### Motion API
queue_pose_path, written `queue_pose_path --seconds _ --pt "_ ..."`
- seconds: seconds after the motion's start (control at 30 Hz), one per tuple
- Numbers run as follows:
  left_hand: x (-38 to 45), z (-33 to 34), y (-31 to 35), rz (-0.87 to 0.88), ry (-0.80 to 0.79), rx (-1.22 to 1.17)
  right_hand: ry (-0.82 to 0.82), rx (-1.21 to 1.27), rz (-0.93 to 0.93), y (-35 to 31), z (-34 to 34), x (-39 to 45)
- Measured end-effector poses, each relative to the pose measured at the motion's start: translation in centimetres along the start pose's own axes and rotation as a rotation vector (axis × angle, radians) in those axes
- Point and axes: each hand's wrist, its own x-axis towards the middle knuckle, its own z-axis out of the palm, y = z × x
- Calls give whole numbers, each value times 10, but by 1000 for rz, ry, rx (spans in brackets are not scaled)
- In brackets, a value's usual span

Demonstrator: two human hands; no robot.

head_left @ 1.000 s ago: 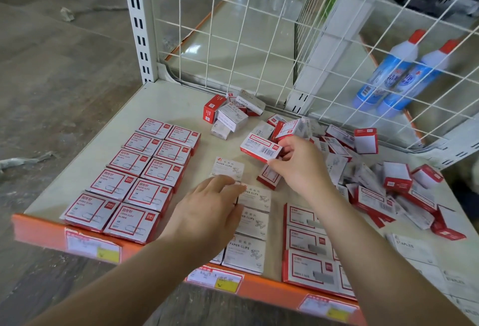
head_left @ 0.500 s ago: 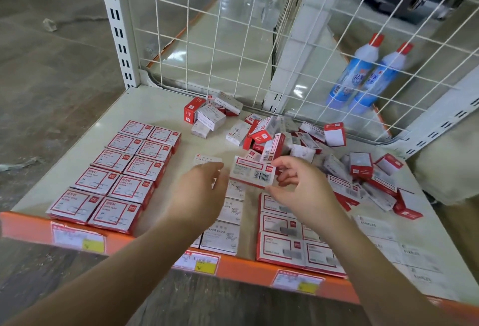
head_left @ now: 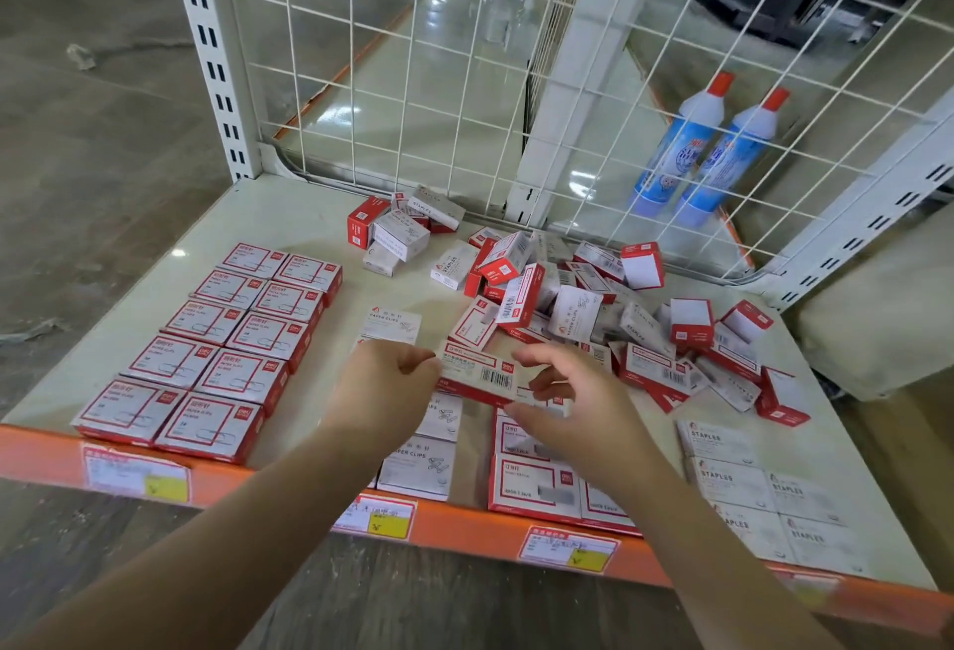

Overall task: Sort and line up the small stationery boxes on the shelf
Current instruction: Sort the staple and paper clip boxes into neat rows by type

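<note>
A red and white barcoded box (head_left: pixel 480 374) hangs just above the shelf (head_left: pixel 289 215), held between both hands. My left hand (head_left: pixel 384 383) pinches its left end and my right hand (head_left: pixel 565 399) grips its right end. Beneath them lie a column of white paper-clip boxes (head_left: pixel 420 468) and a block of red-framed boxes (head_left: pixel 537 484). Two neat columns of red boxes (head_left: pixel 227 339) fill the shelf's left side. White staples boxes (head_left: pixel 743 484) line the front right. A loose pile of mixed boxes (head_left: pixel 593 298) covers the back and right.
A white wire grid (head_left: pixel 413 81) closes the shelf's back, with an upright post (head_left: pixel 211 50) at the left corner. Two blue bottles (head_left: pixel 707 148) stand behind the grid. The orange front edge (head_left: pixel 464 528) carries price labels. Bare concrete floor lies to the left.
My right hand brought the barcoded box from the pile toward the front. My left hand rose from the paper-clip column and took hold of the box's left end.
</note>
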Motion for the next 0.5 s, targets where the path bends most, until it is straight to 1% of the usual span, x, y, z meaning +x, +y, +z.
queue_pose_path --seconds 0.13,0.23,0.33,0.4,0.43,0.5 --pt "0 2 -1 -47 22 -46 23 -126 -115 4 5 0" --pt "0 3 -2 -69 25 -90 99 -203 -190 8 5 1" --pt "1 4 -2 -105 1 -148 209 -306 -323 9 4 2" --pt "1 4 -2 -96 -2 -168 260 -343 -379 9 4 3" --pt "2 5 -2 -84 3 -173 256 -330 -369 8 3 3" --pt "0 6 1 -59 2 -184 216 -245 -281 5 2 3"
